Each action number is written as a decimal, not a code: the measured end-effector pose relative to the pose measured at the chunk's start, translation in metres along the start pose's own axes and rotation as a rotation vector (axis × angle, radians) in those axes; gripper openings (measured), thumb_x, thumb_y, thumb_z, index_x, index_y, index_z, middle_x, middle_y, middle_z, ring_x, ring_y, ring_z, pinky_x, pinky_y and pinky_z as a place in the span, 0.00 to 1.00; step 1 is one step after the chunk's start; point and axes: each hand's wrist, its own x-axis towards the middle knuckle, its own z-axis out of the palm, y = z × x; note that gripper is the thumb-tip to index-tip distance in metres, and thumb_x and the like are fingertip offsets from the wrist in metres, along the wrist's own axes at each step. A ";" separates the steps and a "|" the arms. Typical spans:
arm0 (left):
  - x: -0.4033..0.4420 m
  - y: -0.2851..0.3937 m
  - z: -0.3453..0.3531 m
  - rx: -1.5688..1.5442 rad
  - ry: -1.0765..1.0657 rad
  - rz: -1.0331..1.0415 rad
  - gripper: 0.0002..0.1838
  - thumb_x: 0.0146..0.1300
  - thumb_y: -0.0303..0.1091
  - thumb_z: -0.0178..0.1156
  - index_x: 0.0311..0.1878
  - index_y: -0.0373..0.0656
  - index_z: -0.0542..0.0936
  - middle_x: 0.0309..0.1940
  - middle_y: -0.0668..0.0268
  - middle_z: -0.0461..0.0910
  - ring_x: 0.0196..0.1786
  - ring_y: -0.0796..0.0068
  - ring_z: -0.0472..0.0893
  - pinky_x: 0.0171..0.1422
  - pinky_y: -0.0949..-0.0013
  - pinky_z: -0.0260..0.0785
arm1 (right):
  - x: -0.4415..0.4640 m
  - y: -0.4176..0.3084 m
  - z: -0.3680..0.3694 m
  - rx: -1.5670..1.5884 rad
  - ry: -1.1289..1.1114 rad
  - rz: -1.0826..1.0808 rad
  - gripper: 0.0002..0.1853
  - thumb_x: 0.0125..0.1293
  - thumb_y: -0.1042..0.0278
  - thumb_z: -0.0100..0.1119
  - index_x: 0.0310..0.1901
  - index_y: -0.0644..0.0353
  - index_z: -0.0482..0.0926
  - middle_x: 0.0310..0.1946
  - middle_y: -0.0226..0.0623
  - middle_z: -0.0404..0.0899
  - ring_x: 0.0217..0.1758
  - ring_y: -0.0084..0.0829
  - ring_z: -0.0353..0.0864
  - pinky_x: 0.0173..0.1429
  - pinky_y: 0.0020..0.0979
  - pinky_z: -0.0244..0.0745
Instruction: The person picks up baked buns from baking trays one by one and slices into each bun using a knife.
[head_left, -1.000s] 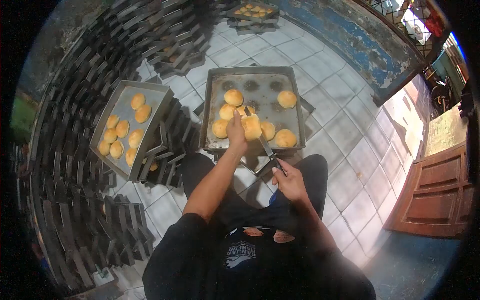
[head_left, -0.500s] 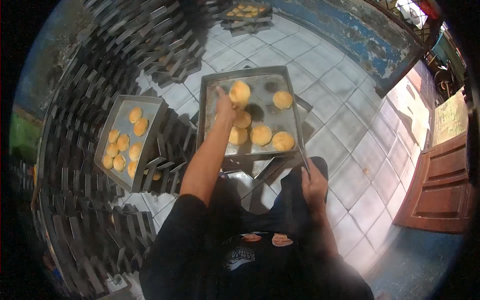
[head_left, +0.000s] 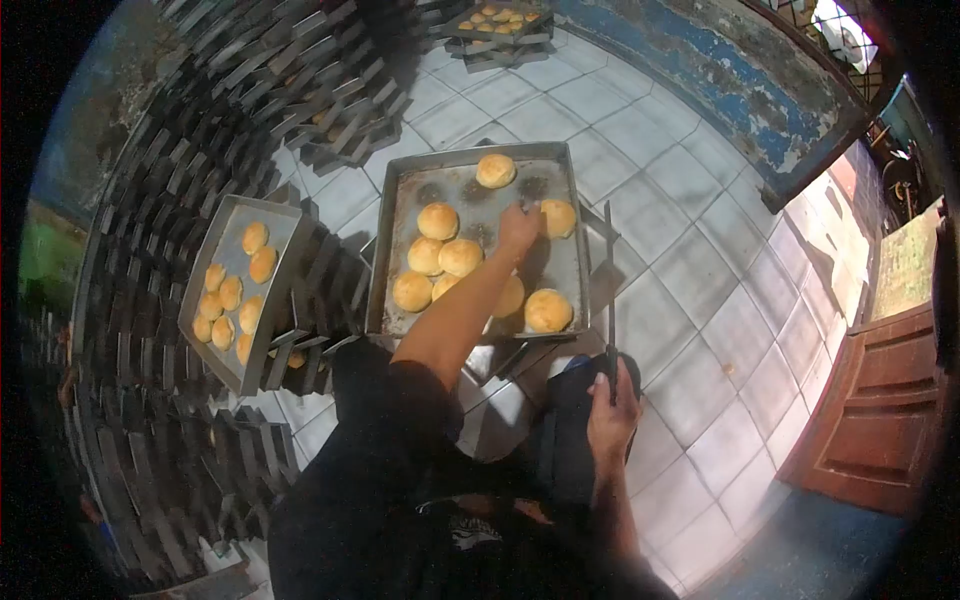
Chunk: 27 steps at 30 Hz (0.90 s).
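My left hand [head_left: 519, 232] reaches over a metal baking tray [head_left: 379, 260], its fingers curled against the left side of a round golden bun [head_left: 557, 218]. Another bun [head_left: 495, 170] sits near the tray's far edge. Several more, including one bun [head_left: 437, 220], cluster in the left half, and a bun [head_left: 548, 311] lies in the near right corner. My forearm partly covers the near row. In my right hand [head_left: 612, 412], closed around its handle, a long, thin knife [head_left: 609, 275] points upward beside the tray's right side.
To the left, a second tray [head_left: 225, 215] of buns rests tilted on stacked metal trays [head_left: 200, 470]. More buns lie in a far tray [head_left: 497, 20]. White floor tiles [head_left: 690, 300] extend to the right, towards a brown wooden door [head_left: 870, 410].
My left hand has moved right and slightly nearer, from beside a blurred bun to the bun at the tray's right. My right hand is lower, and the knife stands more upright.
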 end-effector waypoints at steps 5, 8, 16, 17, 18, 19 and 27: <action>0.017 0.026 0.023 -0.095 -0.061 -0.299 0.42 0.59 0.59 0.69 0.58 0.22 0.80 0.52 0.38 0.85 0.55 0.44 0.86 0.61 0.54 0.76 | 0.002 0.003 0.002 0.088 0.041 -0.017 0.20 0.74 0.75 0.60 0.65 0.71 0.77 0.38 0.39 0.86 0.35 0.25 0.83 0.43 0.29 0.79; 0.005 0.068 -0.016 0.041 -0.415 -0.371 0.49 0.51 0.61 0.74 0.62 0.23 0.76 0.55 0.40 0.84 0.54 0.47 0.87 0.57 0.55 0.78 | 0.004 0.004 0.003 0.080 0.032 -0.054 0.20 0.74 0.74 0.60 0.64 0.73 0.77 0.36 0.39 0.86 0.35 0.25 0.84 0.42 0.29 0.79; -0.023 0.021 0.016 -0.170 -0.254 -0.171 0.40 0.53 0.53 0.79 0.59 0.31 0.78 0.49 0.50 0.86 0.50 0.60 0.88 0.50 0.58 0.81 | -0.001 -0.003 0.003 0.016 0.029 -0.005 0.21 0.75 0.71 0.59 0.67 0.64 0.77 0.34 0.36 0.85 0.34 0.24 0.83 0.44 0.29 0.78; -0.026 0.014 0.018 -0.360 -0.249 -0.187 0.35 0.54 0.47 0.78 0.59 0.35 0.77 0.48 0.52 0.86 0.49 0.58 0.88 0.50 0.58 0.82 | -0.002 -0.005 0.001 0.013 0.032 -0.009 0.21 0.75 0.71 0.59 0.67 0.64 0.77 0.34 0.36 0.85 0.34 0.24 0.83 0.44 0.29 0.78; -0.034 0.020 0.008 -0.365 -0.249 -0.182 0.35 0.54 0.47 0.78 0.59 0.35 0.77 0.48 0.52 0.86 0.49 0.58 0.88 0.50 0.58 0.82 | -0.001 -0.008 0.000 -0.005 0.009 0.022 0.21 0.76 0.70 0.58 0.68 0.64 0.76 0.33 0.35 0.84 0.32 0.23 0.81 0.41 0.28 0.77; -0.045 0.032 -0.009 -0.656 -0.302 -0.236 0.33 0.59 0.47 0.76 0.60 0.36 0.77 0.51 0.54 0.85 0.51 0.61 0.87 0.53 0.55 0.81 | 0.001 -0.012 -0.002 -0.022 -0.013 0.052 0.21 0.78 0.68 0.57 0.69 0.64 0.75 0.32 0.34 0.84 0.30 0.22 0.80 0.37 0.27 0.75; -0.091 -0.008 -0.120 -1.587 -0.216 -0.603 0.27 0.67 0.61 0.67 0.57 0.49 0.81 0.54 0.64 0.86 0.57 0.61 0.85 0.67 0.49 0.77 | -0.007 -0.024 0.009 0.319 -0.192 0.135 0.18 0.79 0.65 0.54 0.63 0.66 0.75 0.34 0.33 0.82 0.34 0.24 0.76 0.44 0.30 0.74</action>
